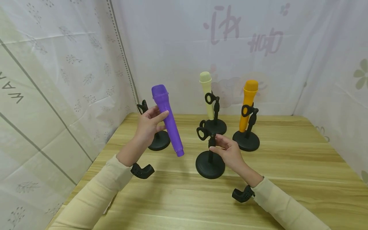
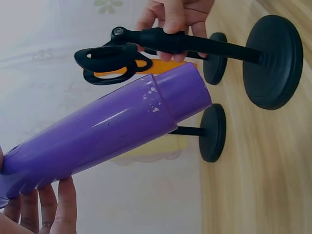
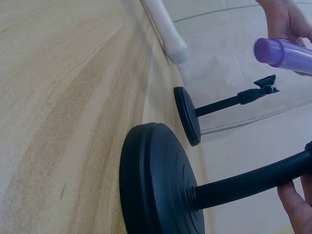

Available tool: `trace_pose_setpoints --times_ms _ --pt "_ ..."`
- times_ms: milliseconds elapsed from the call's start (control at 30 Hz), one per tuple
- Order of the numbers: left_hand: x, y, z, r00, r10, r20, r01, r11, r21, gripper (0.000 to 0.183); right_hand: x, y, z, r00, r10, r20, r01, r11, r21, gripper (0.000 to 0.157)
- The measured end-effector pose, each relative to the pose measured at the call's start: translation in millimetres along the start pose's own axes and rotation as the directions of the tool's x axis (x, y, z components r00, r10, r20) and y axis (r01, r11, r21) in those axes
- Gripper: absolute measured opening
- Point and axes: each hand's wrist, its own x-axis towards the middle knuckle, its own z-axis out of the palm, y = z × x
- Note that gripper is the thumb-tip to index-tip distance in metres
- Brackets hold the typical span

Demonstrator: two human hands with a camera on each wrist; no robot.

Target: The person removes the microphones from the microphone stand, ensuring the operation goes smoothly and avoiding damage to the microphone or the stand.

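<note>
My left hand (image 1: 148, 126) grips a purple microphone (image 1: 169, 123) near its head, holding it tilted above the table, tail end down to the right. In the left wrist view, the tail of the purple microphone (image 2: 180, 95) shows worn white flecks and overlaps the clip of a black stand. My right hand (image 1: 230, 151) pinches the upper post of this black microphone stand (image 1: 210, 164), fingers on one side and thumb on the other. The stand is upright, its round base below and its ring clip (image 1: 203, 132) vacant, facing left toward the purple microphone.
Behind are a pale yellow microphone (image 1: 205, 80) and an orange microphone (image 1: 251, 88), each in a black stand. Another black stand (image 1: 159, 141) is behind my left hand. A white tube-shaped thing (image 3: 168, 31) lies at the table's left side. Printed curtains (image 1: 161, 41) enclose the wooden table (image 1: 178, 201).
</note>
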Motion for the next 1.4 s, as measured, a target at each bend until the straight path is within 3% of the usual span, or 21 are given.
trace_pose_setpoints --times_ms 500,767,1400 --pt "-4.2 -18.4 -8.8 0.998 -0.059 0.011 0.059 0.997 0.052 0.049 1.3 -1.1 0.0 0.999 -0.035 -0.005 0.035 0.999 0.004 0.045" --pt "-8.6 -25.7 -13.8 0.996 -0.084 0.018 0.082 0.994 0.068 0.049 1.5 -5.0 -0.1 1.000 -0.003 0.000 0.003 1.000 -0.003 0.045" --pt "-18.8 -49.5 -29.6 0.981 -0.188 0.052 0.177 0.968 0.178 0.048 12.7 -15.9 1.2 0.999 -0.023 -0.028 0.022 1.000 -0.015 0.043"
